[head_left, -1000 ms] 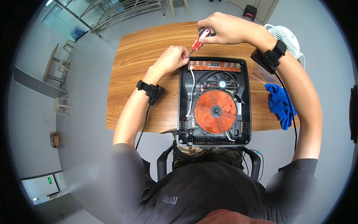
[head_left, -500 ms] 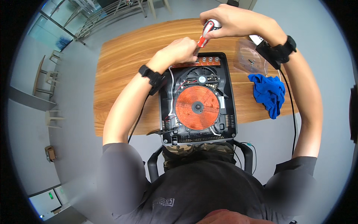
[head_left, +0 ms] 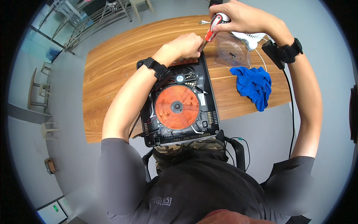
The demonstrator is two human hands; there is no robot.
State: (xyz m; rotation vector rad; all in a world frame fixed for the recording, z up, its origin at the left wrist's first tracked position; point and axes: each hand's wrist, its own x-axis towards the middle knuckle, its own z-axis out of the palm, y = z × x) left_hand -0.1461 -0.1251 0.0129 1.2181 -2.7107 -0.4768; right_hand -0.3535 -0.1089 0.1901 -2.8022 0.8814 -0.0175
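My right hand (head_left: pixel 238 16) is wrapped round the red and white handle of a screwdriver (head_left: pixel 211 34). Its shaft slants down to the far right corner of an opened induction cooker (head_left: pixel 213 119). My left hand (head_left: pixel 184 45) is closed over the cooker's far edge, its fingertips against the lower end of the shaft. Whatever those fingers pinch is hidden. Partly under the left hand lies a brown circuit board strip (head_left: pixel 188 61). Nearer me, the black housing holds a round copper coil (head_left: pixel 176 118) and a fan (head_left: pixel 192 70) with a small round label.
A clear plastic box (head_left: pixel 225 59) with small dark parts stands right of the cooker. In front of it lies a crumpled blue cloth (head_left: pixel 254 86). A white appliance with a cord (head_left: pixel 252 44) sits behind. The wooden table (head_left: pixel 108 71) extends left; the cooker's near end overhangs my lap.
The view has shifted, so cooker, cloth and box appear further left. Both hands and the screwdriver have moved from the middle of the circuit board strip to the cooker's far right corner.
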